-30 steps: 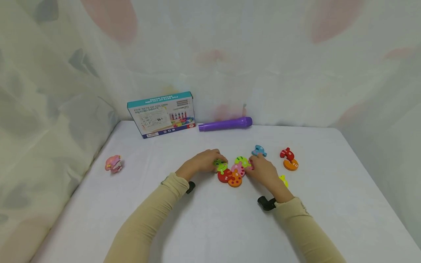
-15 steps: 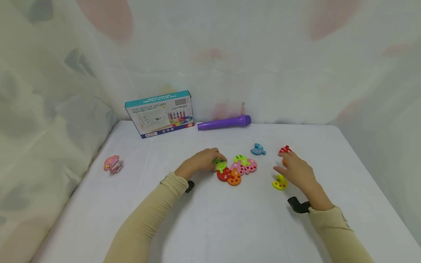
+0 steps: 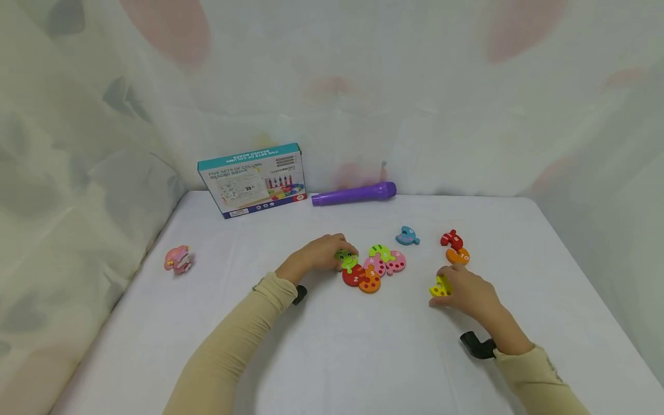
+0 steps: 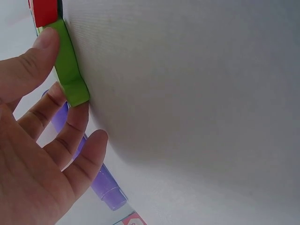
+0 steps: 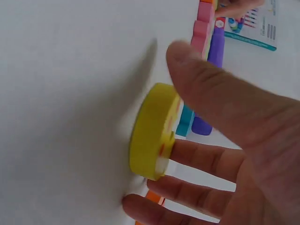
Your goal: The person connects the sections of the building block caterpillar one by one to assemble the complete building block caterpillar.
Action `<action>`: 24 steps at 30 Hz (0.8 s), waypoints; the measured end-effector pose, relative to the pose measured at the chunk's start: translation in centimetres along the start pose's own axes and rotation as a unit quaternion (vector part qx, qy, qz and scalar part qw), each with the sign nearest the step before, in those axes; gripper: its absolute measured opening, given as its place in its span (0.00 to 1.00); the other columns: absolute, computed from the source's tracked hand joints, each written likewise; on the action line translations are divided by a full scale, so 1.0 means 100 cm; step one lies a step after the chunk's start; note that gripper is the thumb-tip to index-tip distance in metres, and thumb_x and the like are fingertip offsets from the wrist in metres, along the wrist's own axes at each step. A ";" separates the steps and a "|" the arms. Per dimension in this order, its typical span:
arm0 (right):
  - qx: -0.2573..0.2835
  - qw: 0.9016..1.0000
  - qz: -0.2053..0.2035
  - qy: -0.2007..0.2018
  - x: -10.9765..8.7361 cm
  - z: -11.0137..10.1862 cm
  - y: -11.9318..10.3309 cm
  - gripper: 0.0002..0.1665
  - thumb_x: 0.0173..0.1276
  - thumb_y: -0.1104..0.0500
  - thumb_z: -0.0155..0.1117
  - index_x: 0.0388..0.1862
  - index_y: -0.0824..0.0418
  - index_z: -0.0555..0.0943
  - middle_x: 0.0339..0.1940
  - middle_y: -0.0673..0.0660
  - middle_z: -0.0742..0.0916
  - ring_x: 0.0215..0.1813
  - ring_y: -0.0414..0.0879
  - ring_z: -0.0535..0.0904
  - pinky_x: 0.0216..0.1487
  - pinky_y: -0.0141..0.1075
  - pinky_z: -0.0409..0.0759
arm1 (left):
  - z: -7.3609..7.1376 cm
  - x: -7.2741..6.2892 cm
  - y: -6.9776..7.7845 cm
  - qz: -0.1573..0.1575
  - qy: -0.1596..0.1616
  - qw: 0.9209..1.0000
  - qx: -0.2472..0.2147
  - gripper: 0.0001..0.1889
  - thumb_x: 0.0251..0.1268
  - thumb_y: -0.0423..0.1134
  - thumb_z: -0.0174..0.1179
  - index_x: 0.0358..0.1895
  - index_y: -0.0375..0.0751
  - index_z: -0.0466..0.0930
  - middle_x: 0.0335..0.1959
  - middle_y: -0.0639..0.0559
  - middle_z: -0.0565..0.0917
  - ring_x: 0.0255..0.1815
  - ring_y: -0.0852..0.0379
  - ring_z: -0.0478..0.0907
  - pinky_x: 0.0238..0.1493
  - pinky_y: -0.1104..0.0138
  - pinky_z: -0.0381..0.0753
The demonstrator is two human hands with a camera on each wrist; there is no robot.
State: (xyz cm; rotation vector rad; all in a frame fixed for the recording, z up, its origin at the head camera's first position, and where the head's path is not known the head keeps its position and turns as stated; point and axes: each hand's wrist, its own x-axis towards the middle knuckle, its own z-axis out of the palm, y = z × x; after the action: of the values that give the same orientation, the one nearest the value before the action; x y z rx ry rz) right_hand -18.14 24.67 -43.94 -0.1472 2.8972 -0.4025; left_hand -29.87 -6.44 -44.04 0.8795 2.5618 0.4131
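My left hand [image 3: 324, 253] holds the green caterpillar-head puzzle piece [image 3: 349, 260], which has a smiling face. In the left wrist view the thumb presses its side [image 4: 68, 61] and fingertips touch its end. Linked to the head are a red piece numbered 2 [image 3: 353, 276], an orange one numbered 3 [image 3: 370, 281], a pink one [image 3: 373, 266] and a green striped one [image 3: 381, 251]. A pink dotted piece [image 3: 396, 262] lies against their right end. My right hand [image 3: 469, 291] has thumb and fingers around a yellow dotted puzzle piece [image 5: 152, 133], which stands partly hidden by the hand.
A blue piece [image 3: 407, 236] lies beyond the row. At the right, a red piece [image 3: 452, 239] touches an orange piece numbered 10 [image 3: 458, 256]. A purple toy microphone [image 3: 355, 194] and a boxed toy set [image 3: 253, 181] are at the back; a pink figurine [image 3: 178, 259] sits left.
My right hand has left the pink dotted piece, moved right over the red and orange pieces, then come down and back to the yellow piece. The left hand has stayed on the caterpillar head.
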 end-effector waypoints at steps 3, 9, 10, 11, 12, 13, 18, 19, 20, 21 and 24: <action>-0.001 1.000 -0.006 0.010 0.001 0.004 -0.001 0.35 0.46 0.44 0.73 0.49 0.63 0.76 0.50 0.66 0.76 0.35 0.51 0.73 0.29 0.43 0.77 | 0.000 0.000 0.000 0.001 -0.001 1.000 0.002 0.25 0.55 0.34 0.64 0.57 0.57 0.76 0.52 0.52 0.73 0.54 0.53 0.69 0.58 0.60 0.68; 0.006 0.999 -0.031 0.035 0.007 0.011 -0.012 0.31 0.48 0.47 0.73 0.46 0.63 0.76 0.43 0.59 0.78 0.34 0.48 0.72 0.28 0.40 0.77 | -0.001 -0.001 0.001 -0.005 0.000 1.000 0.000 0.25 0.55 0.34 0.64 0.57 0.57 0.76 0.52 0.52 0.73 0.55 0.53 0.69 0.58 0.59 0.68; 0.006 0.999 -0.033 0.035 0.009 0.011 -0.014 0.31 0.48 0.47 0.73 0.47 0.63 0.76 0.42 0.59 0.78 0.34 0.48 0.72 0.28 0.39 0.77 | -0.002 -0.001 0.001 -0.004 0.000 1.000 0.001 0.25 0.55 0.34 0.64 0.57 0.57 0.76 0.52 0.52 0.73 0.54 0.53 0.69 0.58 0.59 0.68; 0.004 0.999 -0.034 0.034 0.010 0.012 -0.016 0.31 0.49 0.47 0.73 0.47 0.63 0.76 0.43 0.59 0.78 0.34 0.48 0.72 0.28 0.39 0.77 | -0.002 -0.001 0.001 -0.003 0.001 1.000 0.000 0.25 0.54 0.34 0.64 0.57 0.56 0.76 0.51 0.52 0.74 0.54 0.53 0.69 0.58 0.59 0.68; 0.000 0.999 -0.034 0.032 0.011 0.013 -0.018 0.31 0.49 0.47 0.73 0.47 0.63 0.76 0.43 0.59 0.78 0.34 0.48 0.72 0.29 0.39 0.77 | -0.002 -0.001 0.001 -0.002 0.002 1.000 0.000 0.25 0.54 0.34 0.64 0.57 0.56 0.76 0.51 0.52 0.74 0.54 0.52 0.69 0.58 0.59 0.68; -0.006 0.999 -0.033 0.030 0.013 0.013 -0.019 0.31 0.49 0.47 0.72 0.47 0.63 0.76 0.42 0.59 0.78 0.34 0.48 0.72 0.29 0.39 0.77 | -0.001 -0.001 0.000 0.001 0.002 1.000 0.000 0.25 0.54 0.34 0.64 0.57 0.56 0.76 0.51 0.51 0.74 0.54 0.52 0.69 0.58 0.59 0.68; -0.033 0.999 -0.030 0.024 0.018 0.011 -0.025 0.34 0.47 0.44 0.73 0.48 0.63 0.77 0.41 0.59 0.78 0.34 0.49 0.72 0.28 0.40 0.78 | 0.000 -0.001 -0.001 0.003 0.002 1.000 0.001 0.25 0.54 0.34 0.64 0.57 0.56 0.76 0.51 0.51 0.74 0.54 0.53 0.69 0.58 0.59 0.69; -0.036 0.998 -0.032 0.028 0.020 0.010 -0.027 0.35 0.46 0.43 0.73 0.48 0.63 0.77 0.41 0.60 0.78 0.35 0.49 0.73 0.29 0.41 0.78 | 0.000 0.000 -0.001 0.003 0.002 1.000 0.001 0.25 0.54 0.34 0.64 0.57 0.56 0.76 0.51 0.51 0.74 0.54 0.53 0.69 0.58 0.60 0.68; -0.041 0.998 -0.035 0.033 0.022 0.009 -0.029 0.36 0.46 0.42 0.73 0.49 0.62 0.77 0.43 0.61 0.79 0.37 0.51 0.74 0.30 0.43 0.79 | 0.000 0.000 -0.001 0.003 0.002 1.000 0.002 0.25 0.54 0.34 0.64 0.57 0.56 0.76 0.51 0.52 0.74 0.54 0.53 0.69 0.58 0.60 0.68; -0.047 0.997 -0.039 0.038 0.024 0.009 -0.032 0.38 0.46 0.41 0.73 0.51 0.63 0.77 0.44 0.62 0.79 0.39 0.53 0.74 0.33 0.45 0.80 | 0.000 0.000 -0.001 0.003 0.003 1.000 0.004 0.25 0.54 0.34 0.64 0.57 0.56 0.76 0.51 0.52 0.74 0.54 0.53 0.69 0.58 0.60 0.68; -0.063 0.995 -0.062 0.053 0.036 0.009 -0.043 0.42 0.47 0.39 0.71 0.56 0.63 0.75 0.51 0.64 0.79 0.45 0.57 0.74 0.41 0.49 0.79 | 0.000 0.000 0.000 0.000 0.003 1.000 0.007 0.25 0.54 0.34 0.64 0.57 0.56 0.76 0.51 0.52 0.74 0.53 0.54 0.69 0.58 0.60 0.68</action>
State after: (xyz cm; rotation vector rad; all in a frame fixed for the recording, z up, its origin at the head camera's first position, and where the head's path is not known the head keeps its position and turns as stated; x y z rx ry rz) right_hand -21.16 19.87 -44.30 -0.3384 3.0284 -0.2561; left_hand -29.87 -6.39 -44.02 0.8855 2.5718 0.3991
